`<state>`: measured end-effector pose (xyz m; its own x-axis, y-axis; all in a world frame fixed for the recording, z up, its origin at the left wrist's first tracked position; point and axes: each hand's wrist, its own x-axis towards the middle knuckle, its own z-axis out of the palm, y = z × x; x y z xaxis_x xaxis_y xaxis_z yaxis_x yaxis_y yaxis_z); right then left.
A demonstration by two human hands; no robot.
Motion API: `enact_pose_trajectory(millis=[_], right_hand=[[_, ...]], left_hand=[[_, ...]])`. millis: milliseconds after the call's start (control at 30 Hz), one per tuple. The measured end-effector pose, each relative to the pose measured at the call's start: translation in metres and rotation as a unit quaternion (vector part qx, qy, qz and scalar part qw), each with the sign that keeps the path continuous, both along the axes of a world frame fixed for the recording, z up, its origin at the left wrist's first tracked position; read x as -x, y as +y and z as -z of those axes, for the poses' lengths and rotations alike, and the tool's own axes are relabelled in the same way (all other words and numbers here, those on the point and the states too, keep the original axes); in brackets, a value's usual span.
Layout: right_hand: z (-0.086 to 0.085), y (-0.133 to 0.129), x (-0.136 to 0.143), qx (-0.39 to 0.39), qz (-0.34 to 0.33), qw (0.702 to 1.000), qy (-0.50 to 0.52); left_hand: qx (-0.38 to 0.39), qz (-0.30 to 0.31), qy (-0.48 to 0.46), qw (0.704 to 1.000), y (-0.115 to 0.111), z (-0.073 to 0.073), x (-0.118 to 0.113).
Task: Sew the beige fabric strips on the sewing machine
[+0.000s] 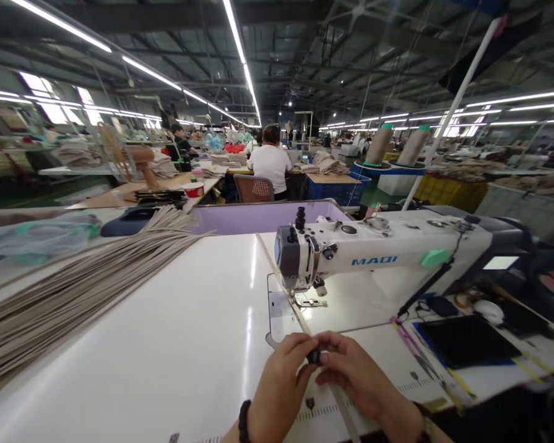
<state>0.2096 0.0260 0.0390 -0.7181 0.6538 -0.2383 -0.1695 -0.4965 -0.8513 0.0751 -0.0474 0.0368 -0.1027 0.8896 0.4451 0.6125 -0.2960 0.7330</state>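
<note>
My left hand and my right hand meet in front of the sewing machine, fingertips nearly touching. Both are closed on a narrow beige fabric strip. Between the fingertips is a small black piece; its kind is unclear, and fingers partly hide it. The strip runs from behind the machine head, past the presser foot, through my fingers and down to the table's front edge. To the left, a thick bundle of similar beige strips lies across the white tabletop.
Right of my hands are pink-handled scissors, a dark flat pad and a yellow tape measure. A lilac bin stands behind the table. Thread cones rise at the back right. A seated person works ahead.
</note>
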Motion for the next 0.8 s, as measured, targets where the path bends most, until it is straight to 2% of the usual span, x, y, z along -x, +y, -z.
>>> enact_pose_trajectory(millis=[100,200,233,300,333,367,400,467,533,600,667,700,800], right_hand=[[-0.001,0.001,0.004,0.019,0.003,1.000,-0.004],[-0.002,0.006,0.005,0.021,0.010,0.999,-0.024],[-0.002,0.010,0.004,0.002,0.013,0.999,-0.040],[-0.003,0.024,-0.002,-0.138,0.018,0.982,-0.131],[-0.003,0.033,-0.006,-0.236,0.025,0.952,-0.195],[-0.003,0.043,-0.011,-0.347,0.033,0.898,-0.267],[-0.002,0.053,-0.016,-0.420,0.050,0.849,-0.318],[0.001,0.072,-0.027,-0.489,0.072,0.784,-0.376],[0.005,0.085,-0.035,-0.516,0.068,0.753,-0.403],[0.003,0.092,-0.043,-0.538,0.053,0.730,-0.419],[-0.012,0.096,-0.051,-0.551,0.044,0.718,-0.423],[-0.025,0.098,-0.055,-0.555,0.043,0.715,-0.423],[-0.080,0.105,-0.065,-0.566,0.073,0.719,-0.397]], left_hand=[[-0.025,-0.001,-0.029,0.999,0.002,0.002,0.001],[-0.010,-0.007,-0.093,0.996,0.003,0.000,0.004],[0.010,-0.010,-0.135,0.991,0.004,-0.001,0.005],[0.068,-0.014,-0.259,0.963,0.005,-0.002,0.009],[0.099,-0.017,-0.335,0.937,0.005,-0.002,0.011],[0.126,-0.021,-0.411,0.902,0.005,-0.002,0.014],[0.146,-0.024,-0.481,0.864,0.005,-0.001,0.016],[0.165,-0.030,-0.587,0.792,0.005,-0.001,0.019],[0.173,-0.030,-0.650,0.740,0.004,-0.002,0.022],[0.177,-0.031,-0.683,0.708,0.003,-0.003,0.023],[0.182,-0.035,-0.696,0.694,0.002,-0.004,0.024],[0.187,-0.036,-0.696,0.693,0.002,-0.004,0.024],[0.194,-0.049,-0.681,0.704,0.003,-0.001,0.024]])
